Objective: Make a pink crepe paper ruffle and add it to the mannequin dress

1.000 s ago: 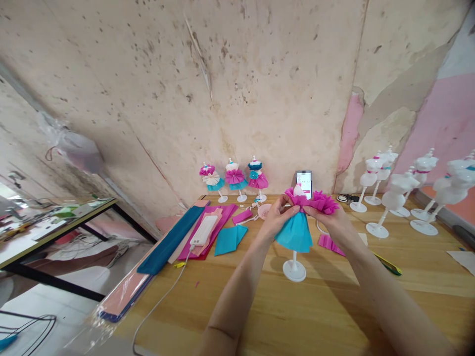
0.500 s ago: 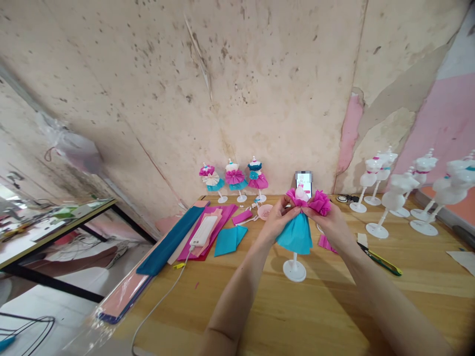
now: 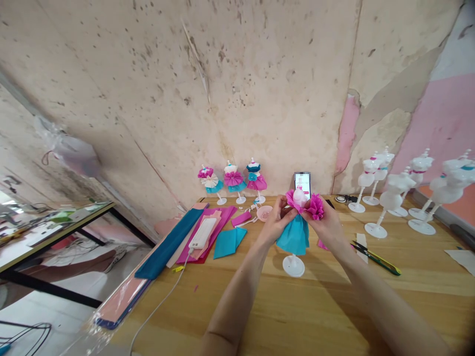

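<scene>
Since a second ago the ruffle (image 3: pixel 316 206) has bunched tighter round the mannequin (image 3: pixel 299 196), which stands upright mid-table (image 3: pixel 297 311) on a round white base (image 3: pixel 293 266). It's crinkly pink crepe over a smooth teal cone skirt (image 3: pixel 295 235). Forearms stretch forward, and the left hand (image 3: pixel 276 223) and right hand (image 3: pixel 328 225) pinch the ruffle at the waist.

Hidden behind pink ruffle (image 3: pixel 314 206): waist of dress form (image 3: pixel 296 232). Buried in the folds: fingertips of left hand (image 3: pixel 276 222) and right hand (image 3: pixel 328 225); exact grip not discernible. At far edge of tabletop (image 3: pixel 260 306): phone (image 3: pixel 302 181), lower part masked, screen too small to read. Cropped by right picture edge: paper sheet (image 3: pixel 463 258).
</scene>
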The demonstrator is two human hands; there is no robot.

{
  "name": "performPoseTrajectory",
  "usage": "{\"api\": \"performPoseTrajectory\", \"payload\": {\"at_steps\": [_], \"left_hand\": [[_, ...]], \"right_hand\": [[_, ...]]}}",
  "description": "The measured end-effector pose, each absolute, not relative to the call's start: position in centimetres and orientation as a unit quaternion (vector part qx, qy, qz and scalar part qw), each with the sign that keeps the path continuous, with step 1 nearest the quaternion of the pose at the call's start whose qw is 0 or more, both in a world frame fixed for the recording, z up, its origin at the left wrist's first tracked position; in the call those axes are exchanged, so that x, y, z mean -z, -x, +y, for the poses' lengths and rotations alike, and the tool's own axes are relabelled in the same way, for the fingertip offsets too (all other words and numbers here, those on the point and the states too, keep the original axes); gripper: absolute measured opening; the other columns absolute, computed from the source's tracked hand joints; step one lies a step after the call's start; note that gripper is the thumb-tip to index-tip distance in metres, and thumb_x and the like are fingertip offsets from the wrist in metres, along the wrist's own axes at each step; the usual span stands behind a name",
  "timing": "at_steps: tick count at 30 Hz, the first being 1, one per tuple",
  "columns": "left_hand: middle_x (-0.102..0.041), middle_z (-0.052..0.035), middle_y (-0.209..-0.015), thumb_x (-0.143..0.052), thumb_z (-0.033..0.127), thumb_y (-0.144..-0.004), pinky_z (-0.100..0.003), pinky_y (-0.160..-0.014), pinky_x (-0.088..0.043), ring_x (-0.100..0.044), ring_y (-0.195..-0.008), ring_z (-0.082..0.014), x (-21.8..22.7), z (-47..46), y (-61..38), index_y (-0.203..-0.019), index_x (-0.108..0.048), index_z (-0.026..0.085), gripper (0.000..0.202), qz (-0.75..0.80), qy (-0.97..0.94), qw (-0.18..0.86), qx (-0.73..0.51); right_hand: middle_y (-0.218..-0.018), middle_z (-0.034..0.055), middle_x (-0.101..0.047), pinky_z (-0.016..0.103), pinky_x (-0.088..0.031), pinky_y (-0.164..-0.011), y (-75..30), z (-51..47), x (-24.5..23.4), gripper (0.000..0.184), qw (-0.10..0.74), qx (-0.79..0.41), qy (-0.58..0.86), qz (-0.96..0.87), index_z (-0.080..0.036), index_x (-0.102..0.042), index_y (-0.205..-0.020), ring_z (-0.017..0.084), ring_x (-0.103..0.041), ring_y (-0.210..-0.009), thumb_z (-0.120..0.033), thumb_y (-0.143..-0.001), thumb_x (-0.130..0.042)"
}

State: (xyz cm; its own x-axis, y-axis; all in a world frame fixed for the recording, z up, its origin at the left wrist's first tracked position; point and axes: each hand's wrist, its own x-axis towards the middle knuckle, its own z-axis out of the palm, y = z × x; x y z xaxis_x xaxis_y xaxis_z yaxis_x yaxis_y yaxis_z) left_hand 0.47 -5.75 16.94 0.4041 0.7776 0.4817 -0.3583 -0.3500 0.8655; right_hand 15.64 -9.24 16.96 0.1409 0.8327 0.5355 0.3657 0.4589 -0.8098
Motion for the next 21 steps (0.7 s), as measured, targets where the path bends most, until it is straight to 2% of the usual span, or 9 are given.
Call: {"api": "performPoseTrajectory", "payload": {"at_steps": [7, 12, 16, 21], "left_hand": [[-0.056, -0.0044, -0.115, -0.063, 0.04, -0.084, -0.033, -0.096, -0.043, -0.055, -0.109, -0.0186, -16.84, -5.77, -0.31, -0.107, -0.044, 0.023, 0.034, 0.163, -0.656, 0.531, -0.512], [-0.054, -0.0068, -0.12, -0.06, 0.04, -0.087, -0.035, -0.097, -0.043, -0.054, -0.113, -0.0198, -16.82, -5.9, -0.1, -0.113, -0.04, 0.023, 0.037, 0.151, -0.685, 0.515, -0.493], [-0.057, -0.0088, -0.116, -0.062, 0.037, -0.086, -0.036, -0.096, -0.043, -0.055, -0.111, -0.021, -17.0, -5.93, -0.17, -0.114, -0.041, 0.021, 0.039, 0.17, -0.702, 0.489, -0.489], [-0.058, -0.0082, -0.12, -0.06, 0.037, -0.087, -0.037, -0.101, -0.042, -0.054, -0.116, -0.0208, -16.77, -5.5, -0.7, -0.112, -0.042, 0.022, 0.035, 0.172, -0.672, 0.512, -0.507]], "right_hand": [[-0.082, -0.0002, -0.06, 0.028, -0.042, -0.066, -15.5, -9.43, -16.97, 0.025, 0.584, -0.18, 0.48, -0.63, -0.023, -0.054, -0.09, 0.016, -0.053, -0.073, -0.04, -0.077, -0.067], [-0.077, -0.0013, -0.058, 0.027, -0.041, -0.064, -15.45, -9.55, -17.1, 0.025, 0.581, -0.185, 0.484, -0.628, -0.022, -0.055, -0.089, 0.016, -0.051, -0.07, -0.04, -0.077, -0.067], [-0.082, 0.0004, -0.061, 0.029, -0.043, -0.069, -15.67, -9.45, -17.33, 0.026, 0.593, -0.253, 0.468, -0.605, -0.021, -0.058, -0.089, 0.017, -0.053, -0.075, -0.041, -0.077, -0.068], [-0.094, 0.0037, -0.066, 0.032, -0.046, -0.077, -16.08, -9.52, -17.87, 0.031, 0.592, -0.366, 0.436, -0.57, -0.02, -0.062, -0.098, 0.02, -0.058, -0.086, -0.046, -0.081, -0.065]]}}
